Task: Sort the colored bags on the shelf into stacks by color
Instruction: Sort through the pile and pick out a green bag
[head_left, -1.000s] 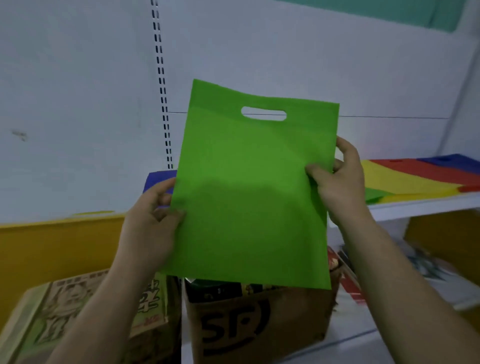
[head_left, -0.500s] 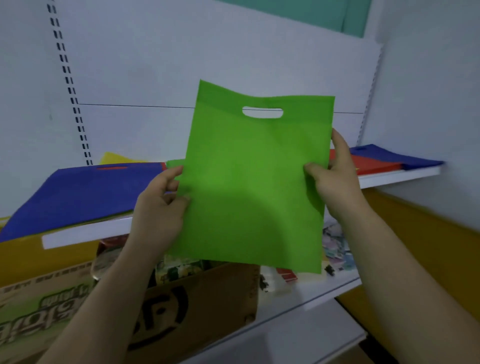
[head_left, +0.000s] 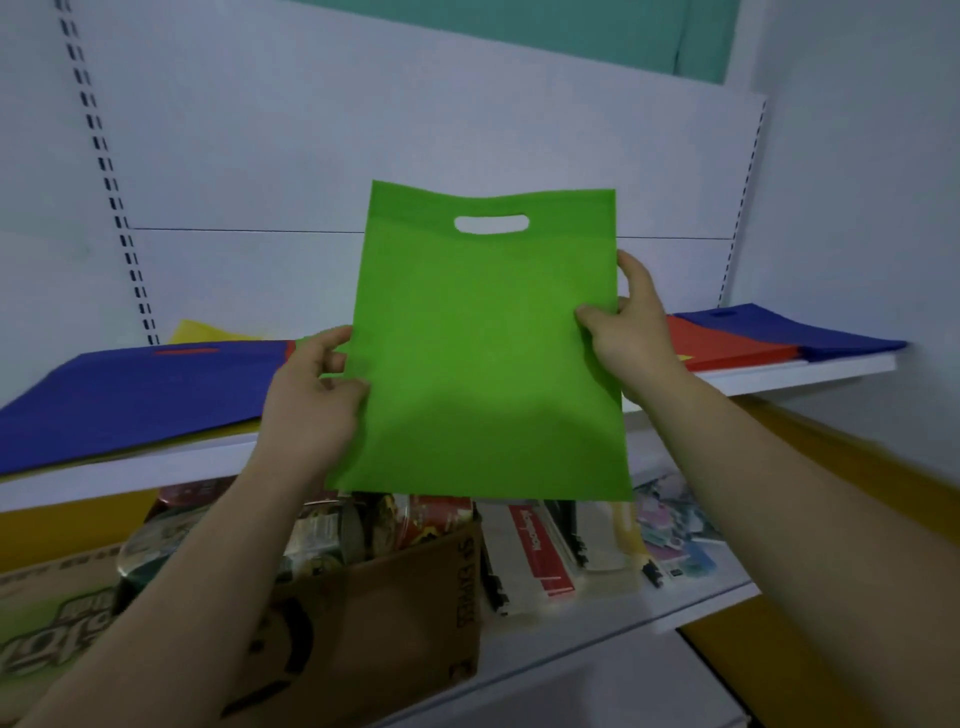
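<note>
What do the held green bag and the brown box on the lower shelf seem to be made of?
The green bag looks like thin non-woven fabric, matte: it holds flat, with a punched handle slot and no sheen. The brown box looks like cardboard, dull brown with black print; blur hides its edge, so corrugation is only likely.

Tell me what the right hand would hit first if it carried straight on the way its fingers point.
Probably the white back panel. The right hand, gripping the green bag, points forward and up, seemingly above the red bag on the shelf; depth is unclear, so it might brush that first.
</note>
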